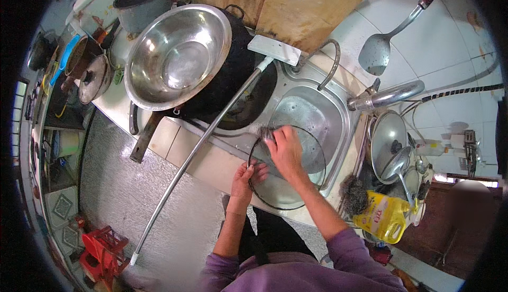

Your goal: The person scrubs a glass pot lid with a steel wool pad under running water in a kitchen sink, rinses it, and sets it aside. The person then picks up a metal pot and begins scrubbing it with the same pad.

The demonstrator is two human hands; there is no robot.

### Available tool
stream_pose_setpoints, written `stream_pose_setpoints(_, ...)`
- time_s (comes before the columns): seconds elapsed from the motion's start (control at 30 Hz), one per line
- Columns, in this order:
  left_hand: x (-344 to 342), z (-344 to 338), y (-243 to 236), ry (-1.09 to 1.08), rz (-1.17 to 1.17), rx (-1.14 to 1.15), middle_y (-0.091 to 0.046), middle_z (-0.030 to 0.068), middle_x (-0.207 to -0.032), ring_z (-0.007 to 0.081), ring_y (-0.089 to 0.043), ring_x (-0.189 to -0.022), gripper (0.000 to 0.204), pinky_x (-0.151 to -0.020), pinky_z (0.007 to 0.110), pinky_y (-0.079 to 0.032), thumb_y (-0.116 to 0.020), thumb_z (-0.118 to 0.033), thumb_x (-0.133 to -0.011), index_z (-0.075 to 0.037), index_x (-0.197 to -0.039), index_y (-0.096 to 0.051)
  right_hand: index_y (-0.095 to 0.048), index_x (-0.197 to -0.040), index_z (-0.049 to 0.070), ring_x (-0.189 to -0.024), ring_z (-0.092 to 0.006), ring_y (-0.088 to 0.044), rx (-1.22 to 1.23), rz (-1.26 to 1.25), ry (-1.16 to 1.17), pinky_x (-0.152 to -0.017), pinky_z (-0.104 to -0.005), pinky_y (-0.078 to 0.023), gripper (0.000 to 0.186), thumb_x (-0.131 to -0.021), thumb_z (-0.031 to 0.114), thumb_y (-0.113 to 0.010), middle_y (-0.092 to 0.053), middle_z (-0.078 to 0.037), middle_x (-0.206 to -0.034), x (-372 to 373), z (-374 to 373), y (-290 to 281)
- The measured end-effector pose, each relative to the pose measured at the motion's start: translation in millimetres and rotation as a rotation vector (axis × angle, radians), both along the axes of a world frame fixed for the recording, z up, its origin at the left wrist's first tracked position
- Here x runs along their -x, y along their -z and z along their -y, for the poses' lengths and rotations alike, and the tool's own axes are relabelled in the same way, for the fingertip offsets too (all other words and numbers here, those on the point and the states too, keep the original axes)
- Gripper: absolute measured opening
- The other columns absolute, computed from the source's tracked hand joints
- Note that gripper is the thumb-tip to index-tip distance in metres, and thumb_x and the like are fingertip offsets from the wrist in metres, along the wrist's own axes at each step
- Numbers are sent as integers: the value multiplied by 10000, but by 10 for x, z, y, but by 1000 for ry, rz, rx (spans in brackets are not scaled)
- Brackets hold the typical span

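so that its face can be scrubbed, the round glass lid with dark rim (288,178) is steadied over the steel sink (309,113) by the left hand (246,178), closed on its edge; a grey scouring pad (266,133) is clutched in the right hand (286,151).

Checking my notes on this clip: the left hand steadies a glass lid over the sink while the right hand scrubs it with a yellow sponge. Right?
Not quite. The head view shows the right hand scrubbing with a dark steel-wool pad, not a yellow sponge. The rest holds: the left hand steadies the glass lid over the sink.
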State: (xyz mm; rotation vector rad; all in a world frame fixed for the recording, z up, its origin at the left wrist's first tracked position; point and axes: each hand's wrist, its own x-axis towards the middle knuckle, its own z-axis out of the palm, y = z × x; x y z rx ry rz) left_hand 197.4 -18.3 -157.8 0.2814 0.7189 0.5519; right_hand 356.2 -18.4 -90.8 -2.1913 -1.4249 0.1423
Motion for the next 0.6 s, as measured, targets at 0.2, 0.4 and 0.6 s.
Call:
stream_pose_setpoints(0.2, -42, 86, 76, -38, -34, 38, -580, 89, -966, 184, -582, -833, 193, -767, 331, -492, -428, -87, -881, -24, -1051, -495, -519, -1011, 75, -772, -330, -544, 219, -196, -3, -614, -421, -446, 250, -791, 186, -558, -523, -146, -864, 628, 333, -52)
stream_pose_setpoints(0.4, -17, 144, 57, 33, 13, 14, -588, 109, -961, 211, -583, -865, 174, -778, 346, -489, -445, -90, -879, -16, -1029, -493, -535, -984, 53, -760, -353, -547, 126, -10, 62, -636, -438, -444, 212, -802, 161, -543, -528, -162, -856, 194, -121, 405)
stream_pose_setpoints(0.6, -73, 216, -35, -10, 15, 102, -586, 154, -987, 263, -588, -893, 171, -759, 354, -501, -437, -78, -882, -1, -1026, -486, -553, -952, 52, -836, -323, -548, 314, -63, 154, -677, -425, -451, 192, -781, 142, -550, -541, -173, -894, 52, -5, 279)
